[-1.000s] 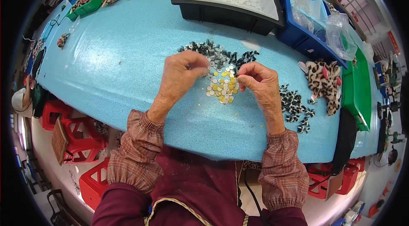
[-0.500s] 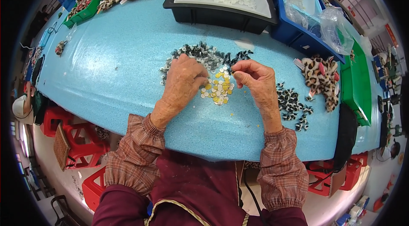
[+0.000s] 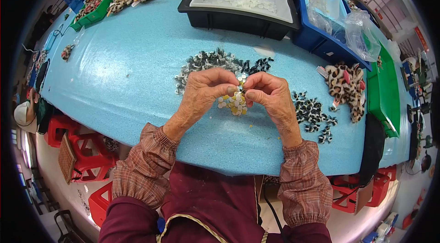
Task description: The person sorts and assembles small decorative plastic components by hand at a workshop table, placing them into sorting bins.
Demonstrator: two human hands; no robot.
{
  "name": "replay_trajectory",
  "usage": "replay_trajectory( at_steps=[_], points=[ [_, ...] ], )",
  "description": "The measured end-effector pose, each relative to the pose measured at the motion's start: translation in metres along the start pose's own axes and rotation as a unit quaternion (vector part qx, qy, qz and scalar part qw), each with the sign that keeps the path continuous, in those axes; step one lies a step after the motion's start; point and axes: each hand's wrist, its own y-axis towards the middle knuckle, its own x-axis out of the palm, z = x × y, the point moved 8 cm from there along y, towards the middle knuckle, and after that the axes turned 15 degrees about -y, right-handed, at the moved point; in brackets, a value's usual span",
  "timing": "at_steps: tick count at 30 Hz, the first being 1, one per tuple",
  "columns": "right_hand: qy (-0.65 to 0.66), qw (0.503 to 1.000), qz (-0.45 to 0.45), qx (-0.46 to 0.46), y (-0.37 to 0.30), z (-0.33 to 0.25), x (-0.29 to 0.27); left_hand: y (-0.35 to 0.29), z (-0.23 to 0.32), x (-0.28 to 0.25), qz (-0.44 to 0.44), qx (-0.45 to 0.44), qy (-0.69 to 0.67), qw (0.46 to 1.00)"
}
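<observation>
Just beneath both grips, discs

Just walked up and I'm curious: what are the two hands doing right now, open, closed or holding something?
Left hand: closed in a pinch; whether it holds anything cannot be told.
Right hand: closed, apparently pinching a tiny dark piece.

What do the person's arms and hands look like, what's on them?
Puffy reddish-brown checked fabric sleeve covers, gathered at the wrists, go over both forearms. Higher up are dark maroon fabric sleeves. The left hand and right hand wear no gloves.
</observation>
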Motion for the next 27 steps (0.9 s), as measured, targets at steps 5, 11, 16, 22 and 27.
replay_trajectory(
  at_steps=[5, 11, 16, 22, 27],
  points=[
    [0.007, 1.000, -0.002, 0.000, 0.001, 0.000, -0.002, 0.004, -0.008, 0.001, -0.003, -0.014, -0.016, 1.000],
    [-0.027, 1.000, 0.007, -0.002, 0.007, -0.003, -0.004, 0.010, -0.009, 0.005, 0.012, -0.018, -0.034, 0.999],
    [-0.250, 0.954, 0.081, -0.144, -0.002, -0.024, -0.009, 0.010, -0.013, 0.009, 0.041, -0.037, -0.004, 0.998],
    [-0.376, 0.898, 0.089, -0.212, -0.013, -0.034, 0.021, -0.011, -0.030, -0.003, 0.035, -0.093, -0.124, 0.987],
    [-0.369, 0.894, 0.091, -0.236, -0.013, -0.034, 0.014, -0.009, -0.029, 0.000, 0.013, -0.128, -0.215, 0.968]
  ],
)
